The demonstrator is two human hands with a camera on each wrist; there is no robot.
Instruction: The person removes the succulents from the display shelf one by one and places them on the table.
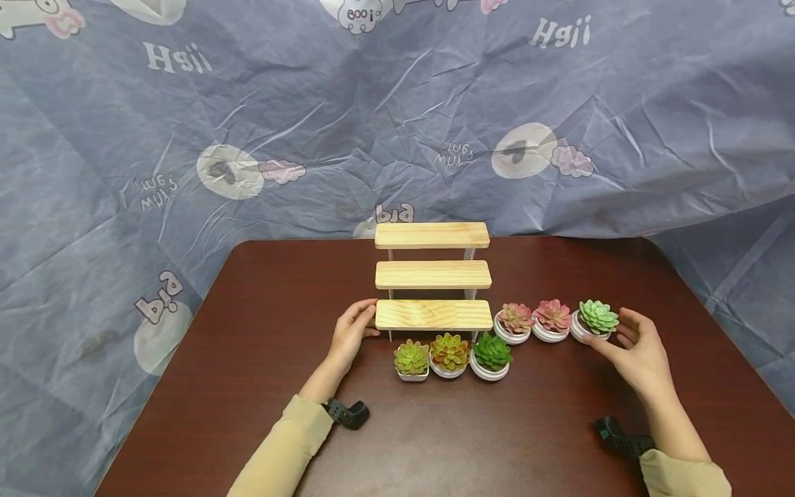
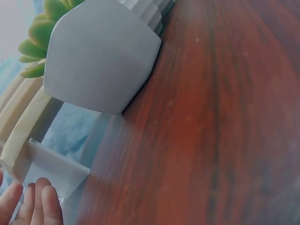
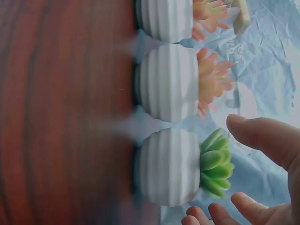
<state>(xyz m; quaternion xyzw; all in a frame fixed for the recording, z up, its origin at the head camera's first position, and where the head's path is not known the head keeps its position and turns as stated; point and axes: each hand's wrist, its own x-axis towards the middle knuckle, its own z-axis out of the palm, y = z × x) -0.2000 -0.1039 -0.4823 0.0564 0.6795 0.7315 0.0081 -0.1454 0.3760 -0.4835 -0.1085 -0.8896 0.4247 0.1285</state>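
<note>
A three-tier display stand with pale wooden shelves (image 1: 433, 315) and clear supports stands at the middle of the table. My left hand (image 1: 349, 337) is at the left end of its lowest shelf, with fingertips beside the clear support (image 2: 61, 166); whether they touch is hard to tell. On the right, my right hand (image 1: 642, 352) is spread around a light green succulent (image 1: 598, 317) in a white ribbed pot (image 3: 168, 166). In the right wrist view, thumb and fingers are extended, with gaps between them and the plant.
Two pinkish-red succulents (image 1: 553, 315) in white pots stand left of the light green one. Before the stand are a yellow-green succulent (image 1: 412, 357), an orange-green one (image 1: 450, 351) and a dark green one (image 1: 492, 352). A blue-grey printed cloth (image 1: 348, 124) hangs behind the table (image 1: 484, 435).
</note>
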